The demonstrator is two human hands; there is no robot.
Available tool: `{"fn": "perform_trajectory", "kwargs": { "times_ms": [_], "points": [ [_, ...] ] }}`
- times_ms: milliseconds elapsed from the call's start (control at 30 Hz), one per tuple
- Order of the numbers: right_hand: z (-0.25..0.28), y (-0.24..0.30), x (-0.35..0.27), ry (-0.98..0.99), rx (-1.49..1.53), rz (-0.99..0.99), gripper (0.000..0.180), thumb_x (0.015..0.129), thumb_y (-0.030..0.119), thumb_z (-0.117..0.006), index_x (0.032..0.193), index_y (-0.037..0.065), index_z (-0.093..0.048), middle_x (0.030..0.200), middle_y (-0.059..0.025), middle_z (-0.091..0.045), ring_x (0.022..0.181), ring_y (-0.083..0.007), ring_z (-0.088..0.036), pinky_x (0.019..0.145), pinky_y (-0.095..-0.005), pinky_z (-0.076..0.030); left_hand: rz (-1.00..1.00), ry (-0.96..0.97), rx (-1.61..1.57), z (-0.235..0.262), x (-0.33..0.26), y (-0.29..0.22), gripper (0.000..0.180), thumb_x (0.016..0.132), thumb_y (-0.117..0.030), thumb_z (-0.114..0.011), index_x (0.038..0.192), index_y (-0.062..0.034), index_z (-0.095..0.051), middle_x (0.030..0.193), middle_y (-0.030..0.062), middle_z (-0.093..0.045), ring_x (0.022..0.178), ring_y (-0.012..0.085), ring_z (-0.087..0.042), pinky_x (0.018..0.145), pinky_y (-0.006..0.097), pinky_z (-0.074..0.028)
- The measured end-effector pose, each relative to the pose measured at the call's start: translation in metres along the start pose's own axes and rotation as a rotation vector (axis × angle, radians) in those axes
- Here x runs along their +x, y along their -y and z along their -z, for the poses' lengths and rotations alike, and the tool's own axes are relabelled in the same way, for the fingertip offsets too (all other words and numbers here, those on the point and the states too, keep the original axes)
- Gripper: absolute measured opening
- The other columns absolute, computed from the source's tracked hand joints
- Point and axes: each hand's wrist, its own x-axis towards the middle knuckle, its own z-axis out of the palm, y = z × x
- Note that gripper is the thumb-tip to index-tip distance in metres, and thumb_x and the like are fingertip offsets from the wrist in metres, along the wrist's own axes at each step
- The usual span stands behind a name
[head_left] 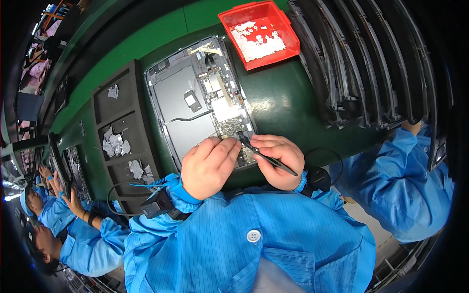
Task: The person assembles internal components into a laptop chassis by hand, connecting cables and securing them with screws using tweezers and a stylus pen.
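The left grip (207, 168) hides part of the circuit board (225, 110); beside it, the tip of the black tool (276, 163) is indistinct. Beyond the right grip (286, 152), dark frames (342, 63) are cut off above.

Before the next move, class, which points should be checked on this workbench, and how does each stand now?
1. Tweezers within the right hand's grip: ok.
2. Left hand at the circuit board: ok.
3. Anything pinched between the tweezers' tips: cannot tell, too small.
4. Whole circuit board in view: not ok, hands cover its near end.
5. White pieces inside the red bin: ok.
6. Silvery scraps inside the dark tray's compartments: ok.
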Motion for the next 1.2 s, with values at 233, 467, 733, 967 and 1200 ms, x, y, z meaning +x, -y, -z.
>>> {"fn": "perform_trajectory", "kwargs": {
  "times_ms": [233, 467, 733, 967, 1200],
  "points": [
    [0.000, 0.000, 0.001, 0.035, -0.078, 0.060, 0.023, 0.064, -0.011, -0.066, 0.081, -0.001, -0.054, 0.086, -0.0171, -0.065, 0.086, -0.0317, -0.065, 0.074, -0.0364, -0.052, 0.044, 0.006, -0.051, -0.004, 0.001, 0.002, 0.036, 0.058, -0.008, -0.058, 0.094, -0.0038, -0.062, 0.094, 0.0047, -0.059, 0.077, 0.0203, -0.055, 0.062, 0.029, -0.049],
    [0.002, 0.007, 0.001, -0.058, 0.064, -0.176, 0.020, 0.066, -0.009, -0.066, 0.083, -0.002, -0.056, 0.094, -0.0205, -0.063, 0.090, -0.0308, -0.062, 0.078, -0.0363, -0.049, 0.158, 0.011, -0.128, -0.006, 0.001, -0.001, 0.035, 0.057, -0.006, -0.058, 0.092, -0.0067, -0.061, 0.094, 0.0046, -0.059, 0.078, 0.0227, -0.054, 0.064, 0.031, -0.049],
    [0.001, 0.012, 0.023, 0.043, -0.028, -0.289, 0.023, 0.068, -0.011, -0.061, 0.088, -0.002, -0.053, 0.092, -0.0155, -0.061, 0.092, -0.0276, -0.060, 0.081, -0.0352, -0.046, 0.526, -0.192, 0.198, 0.053, -0.021, 0.116, 0.024, 0.069, 0.002, -0.052, 0.091, -0.0013, -0.062, 0.091, 0.0143, -0.061, 0.086, 0.0318, -0.057, 0.076, 0.039, -0.046],
    [0.000, 0.017, 0.037, 0.122, -0.094, -0.259, 0.020, 0.066, -0.009, -0.061, 0.083, -0.001, -0.054, 0.087, -0.0131, -0.061, 0.086, -0.0263, -0.059, 0.078, -0.0339, -0.046, 0.846, -0.030, 0.344, 0.044, -0.087, 0.264, 0.047, 0.067, -0.033, -0.073, 0.101, -0.0028, -0.064, 0.097, 0.0174, -0.062, 0.092, 0.0328, -0.057, 0.083, 0.039, -0.045],
    [0.003, 0.014, 0.041, 0.080, 0.029, -0.401, 0.020, 0.069, -0.008, -0.061, 0.086, -0.002, -0.055, 0.089, -0.0147, -0.060, 0.084, -0.0230, -0.059, 0.074, -0.0310, -0.046, 0.709, -0.055, 0.535, 0.054, -0.097, 0.272, 0.020, 0.071, -0.020, -0.066, 0.078, -0.0018, -0.065, 0.075, 0.0157, -0.063, 0.070, 0.0317, -0.061, 0.064, 0.040, -0.049]
  ]
}}
